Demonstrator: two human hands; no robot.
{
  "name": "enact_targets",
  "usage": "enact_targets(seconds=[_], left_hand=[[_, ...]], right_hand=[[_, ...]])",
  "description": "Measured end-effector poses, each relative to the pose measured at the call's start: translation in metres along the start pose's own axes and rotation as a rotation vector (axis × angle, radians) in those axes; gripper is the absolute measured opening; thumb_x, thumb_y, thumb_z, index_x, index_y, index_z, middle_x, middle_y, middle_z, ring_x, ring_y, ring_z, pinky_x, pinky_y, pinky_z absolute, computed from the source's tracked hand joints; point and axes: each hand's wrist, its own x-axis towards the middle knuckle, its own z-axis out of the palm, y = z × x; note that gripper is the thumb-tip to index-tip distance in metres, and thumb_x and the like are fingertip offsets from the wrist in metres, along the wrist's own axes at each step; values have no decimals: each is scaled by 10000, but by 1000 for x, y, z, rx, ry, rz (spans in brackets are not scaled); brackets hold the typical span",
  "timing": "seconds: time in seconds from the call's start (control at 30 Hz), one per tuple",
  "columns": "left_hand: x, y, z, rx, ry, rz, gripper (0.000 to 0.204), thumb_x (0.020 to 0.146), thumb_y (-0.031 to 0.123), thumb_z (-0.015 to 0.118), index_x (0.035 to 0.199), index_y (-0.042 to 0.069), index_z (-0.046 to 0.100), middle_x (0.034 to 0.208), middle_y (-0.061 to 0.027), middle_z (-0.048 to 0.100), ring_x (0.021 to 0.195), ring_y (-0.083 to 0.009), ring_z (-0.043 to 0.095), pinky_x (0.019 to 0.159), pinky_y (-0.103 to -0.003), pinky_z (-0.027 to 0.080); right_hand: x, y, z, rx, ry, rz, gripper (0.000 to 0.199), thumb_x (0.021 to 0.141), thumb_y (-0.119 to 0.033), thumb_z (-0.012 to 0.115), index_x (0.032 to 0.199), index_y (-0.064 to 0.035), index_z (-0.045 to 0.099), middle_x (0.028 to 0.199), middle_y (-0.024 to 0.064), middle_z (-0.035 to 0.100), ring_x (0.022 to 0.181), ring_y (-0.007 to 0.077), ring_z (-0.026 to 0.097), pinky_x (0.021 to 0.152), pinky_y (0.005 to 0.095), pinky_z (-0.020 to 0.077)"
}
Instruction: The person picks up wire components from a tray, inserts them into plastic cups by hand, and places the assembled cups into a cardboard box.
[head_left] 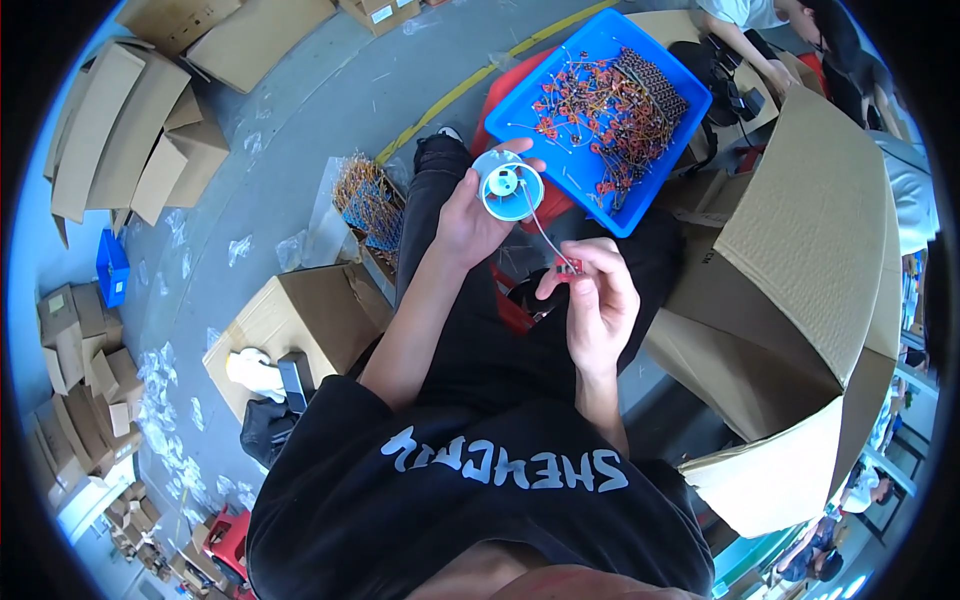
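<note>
My left hand (474, 215) is wrapped round a light-blue and white round plastic housing (510, 192), its open side facing up and a white hub inside. From the housing a thin pale wire (545, 232) runs down to a small red part (569, 269), perhaps a circuit board. My right hand (600, 300) pinches that red part between thumb and fingers, just below and right of the housing. Beyond both hands lies a blue tray (560, 165) holding many small red parts with wires (620, 110), some stacked in rows at its right.
At my right stands a large open cardboard box (800, 230). On my left are another carton (325, 310) and a box of wired parts (370, 205). Cardboard boxes (120, 130) and plastic scraps (160, 390) lie farther left. A person's arm (745, 45) shows at the upper right.
</note>
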Motion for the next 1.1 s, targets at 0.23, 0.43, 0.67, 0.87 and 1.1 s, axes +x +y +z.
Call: enact_targets(seconds=[0.23,0.43,0.67,0.87,1.1], left_hand=[[-2,0,5,45,-33,33,862,852,598,544,1422,6,281,1232,-139,529,1000,-203,548,811,-282,448],[-1,-5,8,34,-14,26,887,849,599,547,1432,-1,255,1221,-135,533,996,-203,552,823,-286,447],[1,-8,13,108,-48,25,893,842,550,595,1432,-16,237,1230,-136,527,1073,-217,559,906,-312,449],[-2,-12,6,42,-6,-2,771,863,475,606,1398,4,309,1255,-136,520,1135,-220,542,955,-336,432],[-8,-37,-2,-234,132,-73,587,898,442,572,1329,71,426,1267,-98,535,1173,-210,522,972,-383,412]], right_hand=[[2,12,0,-19,19,10,260,970,-152,502,1112,62,543,945,119,524,672,177,584,621,281,482],[2,14,-6,-5,39,1,253,975,-141,490,1117,61,545,971,127,534,677,175,584,618,284,482],[2,16,-9,-82,129,41,236,975,-115,487,1121,60,547,913,108,576,685,162,586,643,269,476],[4,13,-8,-64,198,53,213,933,-20,532,1134,49,535,850,69,571,719,117,602,671,224,460],[-2,16,-3,-97,225,42,221,909,7,570,1117,44,508,857,81,599,728,107,599,677,213,474]])
